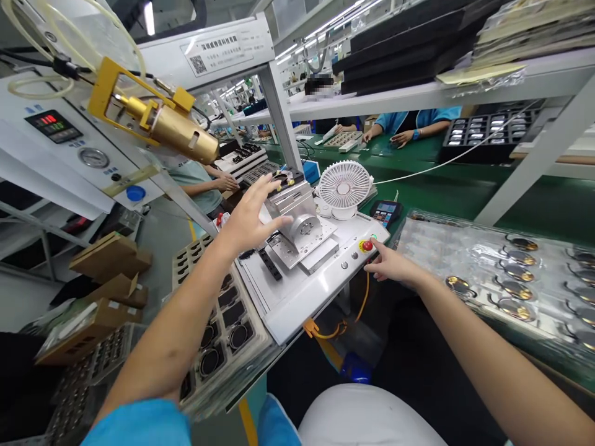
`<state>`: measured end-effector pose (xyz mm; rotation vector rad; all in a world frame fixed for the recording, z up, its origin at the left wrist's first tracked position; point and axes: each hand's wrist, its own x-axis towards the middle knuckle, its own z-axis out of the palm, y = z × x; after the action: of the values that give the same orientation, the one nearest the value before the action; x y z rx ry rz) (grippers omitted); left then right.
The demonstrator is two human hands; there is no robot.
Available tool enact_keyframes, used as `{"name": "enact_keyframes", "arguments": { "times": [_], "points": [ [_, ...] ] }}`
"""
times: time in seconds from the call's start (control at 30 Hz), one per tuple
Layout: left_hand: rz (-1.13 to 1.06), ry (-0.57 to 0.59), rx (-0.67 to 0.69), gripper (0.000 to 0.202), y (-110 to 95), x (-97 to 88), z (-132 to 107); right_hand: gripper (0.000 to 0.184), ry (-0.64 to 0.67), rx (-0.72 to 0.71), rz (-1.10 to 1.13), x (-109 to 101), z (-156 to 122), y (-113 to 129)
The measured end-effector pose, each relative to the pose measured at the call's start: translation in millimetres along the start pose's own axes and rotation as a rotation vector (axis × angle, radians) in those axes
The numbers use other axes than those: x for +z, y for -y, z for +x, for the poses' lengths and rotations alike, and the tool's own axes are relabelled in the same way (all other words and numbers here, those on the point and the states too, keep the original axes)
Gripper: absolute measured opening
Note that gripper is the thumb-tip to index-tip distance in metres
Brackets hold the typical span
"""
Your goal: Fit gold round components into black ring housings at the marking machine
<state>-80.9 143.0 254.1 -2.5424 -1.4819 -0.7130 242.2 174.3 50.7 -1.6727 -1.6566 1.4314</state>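
Note:
My left hand [246, 220] is raised beside the metal fixture [292, 210] of a white bench machine [297, 306], its thumb and fingers spread and nothing held. The fingertips are close to a dark round part [282, 179] on top of the fixture; whether they touch it I cannot tell. My right hand [393, 263] is at the machine's front right corner. Its index finger points to a green-lit button [374, 238], right behind a red emergency stop knob [367, 246]. The other fingers of that hand are partly bent, holding nothing visible.
A brass-coloured cylinder head [186, 133] hangs at upper left. A white fan [344, 186] and a handheld controller [387, 212] stand behind the machine. Trays of round parts [239, 336] lie left; a plastic tray with round parts [515, 272] lies right. Co-workers sit across the bench.

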Motion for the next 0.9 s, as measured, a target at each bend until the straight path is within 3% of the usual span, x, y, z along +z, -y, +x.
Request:
{"name": "enact_keyframes", "arguments": {
  "times": [0.13, 0.23, 0.33, 0.43, 0.5, 0.57, 0.67, 0.8, 0.9],
  "points": [
    [-0.073, 0.066, 0.079, 0.058, -38, -12.0, -65, 0.107, -0.014, -0.090, -0.062, 2, 8, -10],
    [-0.201, 0.154, 0.004, 0.056, -60, -5.9, -118, 0.111, -0.016, -0.089, -0.003, -3, 12, -10],
    [-0.411, 0.186, -0.168, 0.055, -75, 21.9, -160, 0.106, -0.019, -0.067, 0.063, -8, 6, -11],
    [-0.670, 0.190, -0.429, 0.046, -91, 72.4, -188, 0.084, -0.047, -0.159, 0.066, 4, -17, -20],
    [-0.912, 0.145, -0.633, 0.042, -104, 113.3, -200, 0.072, -0.012, -0.316, 0.142, 26, -41, -30],
    [-1.222, 0.063, -0.776, 0.047, -116, 152.6, -207, 0.074, 0.062, -0.479, 0.272, 55, -66, -41],
    [-1.586, -0.052, -0.818, 0.056, -132, 195.4, -208, 0.083, 0.089, -0.627, 0.390, 96, -95, -53],
    [-1.771, -0.101, -0.828, 0.057, -142, 218.7, -204, 0.080, -0.026, -0.673, 0.393, 121, -107, -62],
    [-1.794, -0.101, -0.892, 0.054, -143, 223.1, -202, 0.073, -0.059, -0.758, 0.259, 110, -105, -62]
  ]
}}
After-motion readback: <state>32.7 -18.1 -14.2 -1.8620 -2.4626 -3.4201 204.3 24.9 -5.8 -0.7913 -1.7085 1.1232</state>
